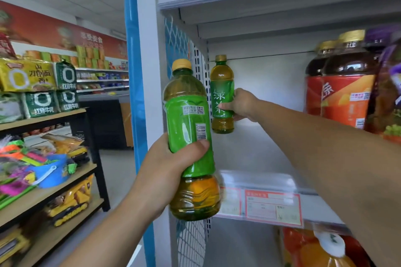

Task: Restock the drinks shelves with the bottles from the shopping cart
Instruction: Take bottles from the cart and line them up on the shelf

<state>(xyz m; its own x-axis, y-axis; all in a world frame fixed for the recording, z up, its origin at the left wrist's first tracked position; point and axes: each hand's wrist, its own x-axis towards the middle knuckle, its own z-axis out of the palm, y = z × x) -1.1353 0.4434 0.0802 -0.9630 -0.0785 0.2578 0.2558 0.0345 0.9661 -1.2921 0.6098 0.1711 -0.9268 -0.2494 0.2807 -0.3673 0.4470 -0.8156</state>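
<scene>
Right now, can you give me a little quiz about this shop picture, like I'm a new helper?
1. True or false: the left hand holds a green-label bottle in front of the shelf.
2. Where does the right hand grip a second bottle? A) deep at the shelf's left side B) on the floor C) among the toys
3. What colour are both bottles' caps?
Key: 1 true; 2 A; 3 yellow.

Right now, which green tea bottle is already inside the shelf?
The bottle the right hand grips, upright at the shelf's back left; the left hand holds the other bottle out front.
</scene>
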